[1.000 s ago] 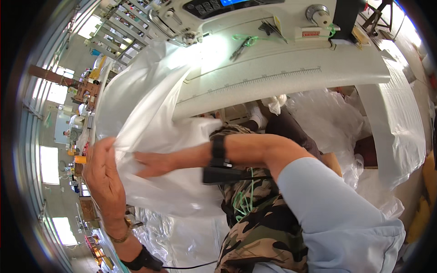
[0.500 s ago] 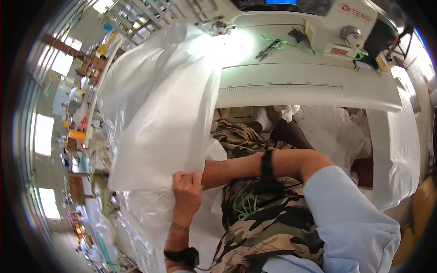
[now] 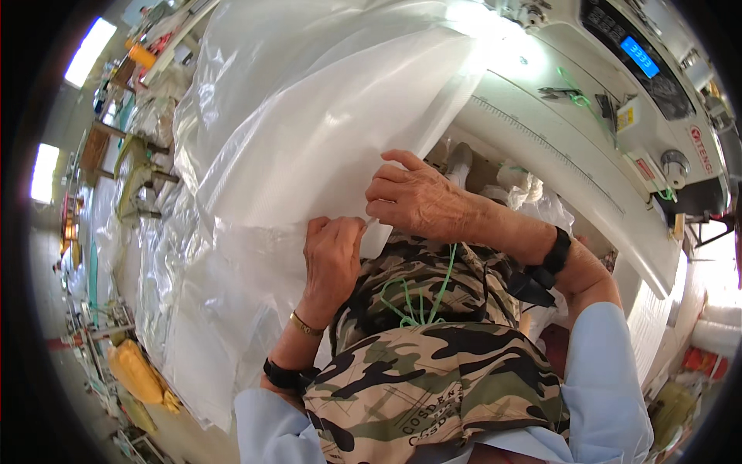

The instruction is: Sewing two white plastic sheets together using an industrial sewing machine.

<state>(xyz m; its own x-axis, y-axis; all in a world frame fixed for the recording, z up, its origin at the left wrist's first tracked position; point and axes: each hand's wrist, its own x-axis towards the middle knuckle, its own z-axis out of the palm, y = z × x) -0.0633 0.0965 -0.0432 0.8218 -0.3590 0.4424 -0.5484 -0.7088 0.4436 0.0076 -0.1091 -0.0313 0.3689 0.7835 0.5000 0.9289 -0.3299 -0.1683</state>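
Note:
A large white translucent plastic sheet (image 3: 309, 147) slopes from the lit needle area of a sewing machine (image 3: 653, 100) down toward my lap. My left hand (image 3: 332, 259) pinches the sheet's near edge, its fingers bunched together. Close beside it, my right hand (image 3: 421, 197) is curled over the edge near the corner, thumb and fingers closed on it while the index finger sticks out a little. The two hands are a short gap apart, over my camouflage apron (image 3: 433, 371). The fingertips partly hide the gripped edge.
On the machine's white bed (image 3: 541, 147), marked with a ruler scale, lie thread snips (image 3: 560, 93) with green cord. More crumpled clear plastic (image 3: 185, 309) hangs at the left. A wooden stool (image 3: 100, 155) stands beyond it, and a yellow bundle (image 3: 139, 371) lies at lower left.
My view has turned, so the machine now sits at upper right. My right hand has come out from beneath the sheet to its near edge, beside my left hand, which still grips the sheet.

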